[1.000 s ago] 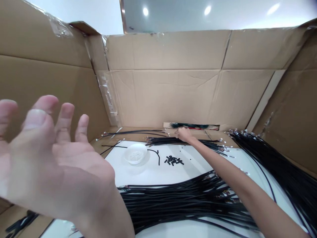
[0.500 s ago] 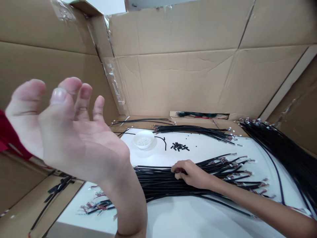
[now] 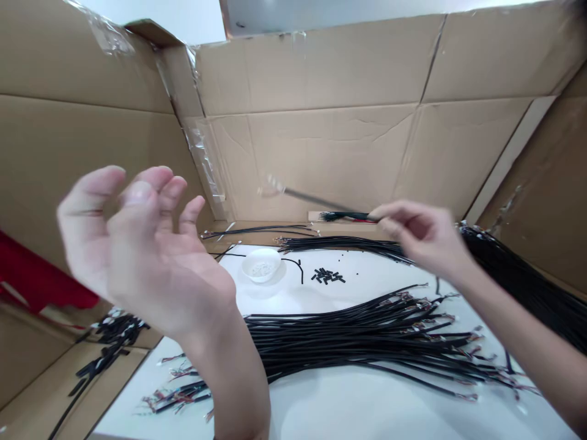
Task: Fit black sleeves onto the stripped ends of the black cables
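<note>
My left hand (image 3: 151, 256) is raised at the left, palm up, its fingers apart and curled a little, with nothing in it. A black cable (image 3: 321, 201) hangs in the air, pinched near one end by my right hand (image 3: 424, 238). Its far end, blurred, carries white connectors and points left. Below both hands a thick bundle of black cables (image 3: 330, 336) lies across the white table (image 3: 348, 403), with bare coloured wires fanning out at both ends. My left forearm covers part of that bundle.
A white bowl (image 3: 248, 272) of small white pieces stands behind the bundle, beside a pile of short black tubes (image 3: 327, 276). More cables (image 3: 339, 244) lie at the back, and a big bundle (image 3: 527, 275) at the right. Cardboard walls (image 3: 321, 146) enclose the table.
My right hand has risen from the bundle to the right and up, now with a cable in it. My left hand has shifted slightly right and down, still open.
</note>
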